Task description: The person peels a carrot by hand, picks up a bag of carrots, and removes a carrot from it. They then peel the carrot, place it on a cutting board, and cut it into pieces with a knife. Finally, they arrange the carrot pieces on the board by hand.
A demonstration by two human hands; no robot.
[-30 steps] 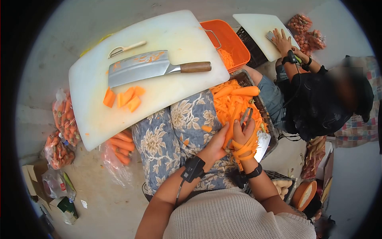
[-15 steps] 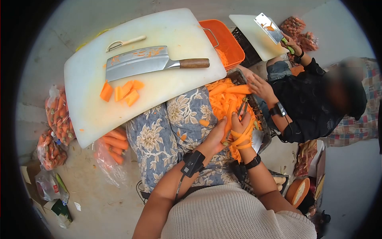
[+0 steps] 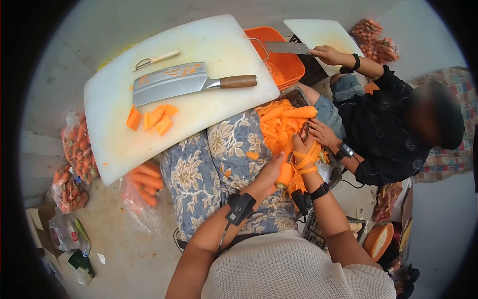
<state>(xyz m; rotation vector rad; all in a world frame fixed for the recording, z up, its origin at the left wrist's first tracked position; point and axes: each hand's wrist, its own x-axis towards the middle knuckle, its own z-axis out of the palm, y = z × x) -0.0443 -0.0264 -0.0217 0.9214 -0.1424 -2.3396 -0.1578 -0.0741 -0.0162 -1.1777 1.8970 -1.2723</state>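
In my left hand [image 3: 271,172] is a thick carrot [image 3: 285,174], its stem end toward me, over the crate beside my thigh. My right hand [image 3: 304,148] is closed around a dark metal peeler [image 3: 304,130], whose head sticks out beyond the fingers. Long orange peel strips [image 3: 307,158] lie draped over that hand and wrist. Beneath both hands is a heap of carrot peelings [image 3: 275,130], with whole carrots [image 3: 299,112] on top at the far side.
A white cutting board [image 3: 109,109] at front left bears a cleaver [image 3: 172,83], a second peeler [image 3: 155,60] and carrot chunks [image 3: 154,118]. Beyond stands an orange bin [image 3: 294,67]. A co-worker [image 3: 383,124] sits at right, holding a cleaver [image 3: 288,48]. Bagged carrots [image 3: 78,144] stand left.
My right hand and peeler have shifted slightly; the carrot's stem end has moved toward me. The co-worker's cleaver has gone from their board to over the orange bin, and their other hand has come lower.
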